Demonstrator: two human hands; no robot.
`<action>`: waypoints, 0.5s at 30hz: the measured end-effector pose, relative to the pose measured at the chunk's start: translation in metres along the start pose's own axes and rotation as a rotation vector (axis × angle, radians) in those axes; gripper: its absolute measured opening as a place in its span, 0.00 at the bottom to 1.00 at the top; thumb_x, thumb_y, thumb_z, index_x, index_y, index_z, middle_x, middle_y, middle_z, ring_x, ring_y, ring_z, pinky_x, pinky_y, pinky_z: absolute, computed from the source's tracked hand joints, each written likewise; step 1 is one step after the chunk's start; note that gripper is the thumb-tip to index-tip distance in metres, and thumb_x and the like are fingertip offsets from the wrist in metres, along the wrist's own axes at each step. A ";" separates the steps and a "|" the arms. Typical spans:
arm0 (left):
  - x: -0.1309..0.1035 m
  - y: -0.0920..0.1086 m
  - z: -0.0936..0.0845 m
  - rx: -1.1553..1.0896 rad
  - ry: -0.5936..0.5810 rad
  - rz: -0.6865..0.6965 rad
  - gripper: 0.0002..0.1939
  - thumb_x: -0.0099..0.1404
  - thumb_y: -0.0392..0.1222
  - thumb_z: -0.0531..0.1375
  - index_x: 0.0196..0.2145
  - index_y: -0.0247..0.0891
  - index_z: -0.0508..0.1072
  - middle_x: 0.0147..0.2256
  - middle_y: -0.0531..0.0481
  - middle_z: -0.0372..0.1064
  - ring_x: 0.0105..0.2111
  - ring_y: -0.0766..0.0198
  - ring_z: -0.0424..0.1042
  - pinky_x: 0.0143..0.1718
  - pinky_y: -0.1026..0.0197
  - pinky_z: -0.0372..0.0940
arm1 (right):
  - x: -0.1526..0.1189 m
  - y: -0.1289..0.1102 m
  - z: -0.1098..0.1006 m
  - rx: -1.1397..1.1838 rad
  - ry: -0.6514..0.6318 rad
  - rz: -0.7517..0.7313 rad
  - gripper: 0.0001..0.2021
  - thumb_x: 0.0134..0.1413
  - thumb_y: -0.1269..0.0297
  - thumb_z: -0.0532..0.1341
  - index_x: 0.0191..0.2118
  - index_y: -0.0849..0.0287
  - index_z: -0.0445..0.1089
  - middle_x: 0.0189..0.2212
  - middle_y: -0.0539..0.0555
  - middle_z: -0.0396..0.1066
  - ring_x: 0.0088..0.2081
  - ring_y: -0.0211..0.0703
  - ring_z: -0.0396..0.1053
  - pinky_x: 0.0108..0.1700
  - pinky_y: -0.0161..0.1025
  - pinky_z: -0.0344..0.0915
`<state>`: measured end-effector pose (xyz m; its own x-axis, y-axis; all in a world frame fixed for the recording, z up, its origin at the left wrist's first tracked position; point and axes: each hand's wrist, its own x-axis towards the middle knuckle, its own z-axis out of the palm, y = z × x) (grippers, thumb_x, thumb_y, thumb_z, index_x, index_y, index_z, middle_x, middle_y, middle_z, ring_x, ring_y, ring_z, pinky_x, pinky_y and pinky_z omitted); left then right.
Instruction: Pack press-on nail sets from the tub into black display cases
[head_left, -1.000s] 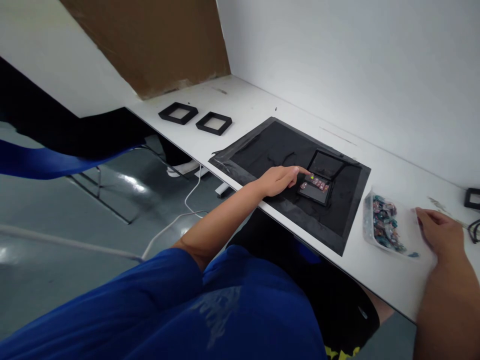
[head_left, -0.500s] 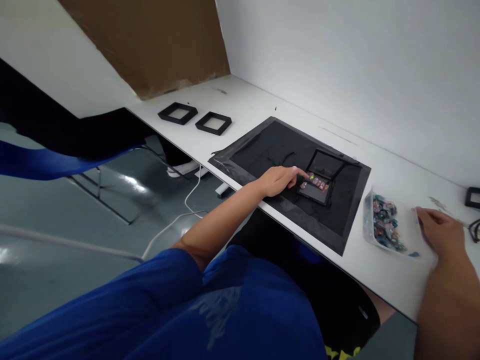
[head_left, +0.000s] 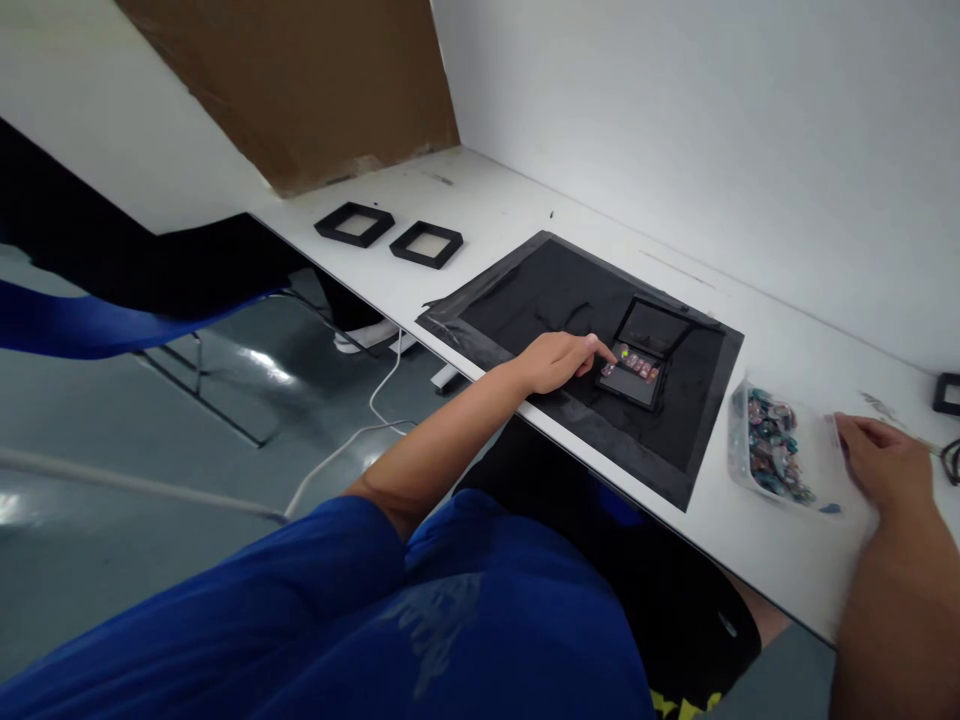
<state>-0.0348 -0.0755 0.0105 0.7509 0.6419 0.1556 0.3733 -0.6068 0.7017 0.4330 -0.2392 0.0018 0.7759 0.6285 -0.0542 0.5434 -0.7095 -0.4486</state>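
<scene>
My left hand reaches over the black mat with its index finger stretched out and the other fingers curled. That fingertip is at the left side of an open black case, touching or just above the small pieces inside; which of the two I cannot tell. Small reddish pieces and a bright green one lie in the case, whose lid stands raised at the back. Thumb and fingers of my right hand close on the right wall of a clear plastic box holding many small teal and pink wrapped-looking pieces.
Under the case lies the black mat, taped down at its borders on the white table. Two black square frames sit at the left. A dark object and a black cable are at the right edge. A blue chair stands to the left.
My left index fingertip has shifted slightly toward me, from beside the green piece to the nearer pieces. The right hand stays on the box.
</scene>
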 end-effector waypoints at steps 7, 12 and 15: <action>-0.001 0.002 0.000 0.026 0.001 0.001 0.39 0.75 0.57 0.30 0.44 0.40 0.78 0.28 0.52 0.72 0.30 0.67 0.69 0.38 0.64 0.59 | -0.001 -0.002 -0.002 -0.007 0.005 -0.012 0.18 0.63 0.53 0.63 0.50 0.62 0.72 0.49 0.55 0.72 0.49 0.47 0.72 0.53 0.50 0.71; 0.001 0.003 0.001 0.082 0.018 -0.026 0.28 0.72 0.62 0.47 0.52 0.44 0.77 0.31 0.53 0.76 0.29 0.67 0.70 0.33 0.65 0.57 | 0.002 0.005 0.000 0.012 0.014 -0.042 0.18 0.63 0.52 0.62 0.50 0.62 0.72 0.47 0.55 0.73 0.48 0.47 0.72 0.52 0.50 0.71; 0.002 0.002 0.004 0.122 0.019 -0.030 0.24 0.67 0.61 0.58 0.52 0.46 0.78 0.30 0.54 0.76 0.27 0.69 0.69 0.32 0.65 0.55 | 0.006 0.010 0.002 0.022 0.019 -0.065 0.18 0.63 0.52 0.62 0.49 0.62 0.72 0.47 0.55 0.73 0.48 0.46 0.72 0.52 0.50 0.71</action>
<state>-0.0303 -0.0768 0.0096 0.7282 0.6687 0.1502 0.4599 -0.6392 0.6164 0.4428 -0.2421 -0.0049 0.7455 0.6665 -0.0071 0.5858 -0.6603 -0.4700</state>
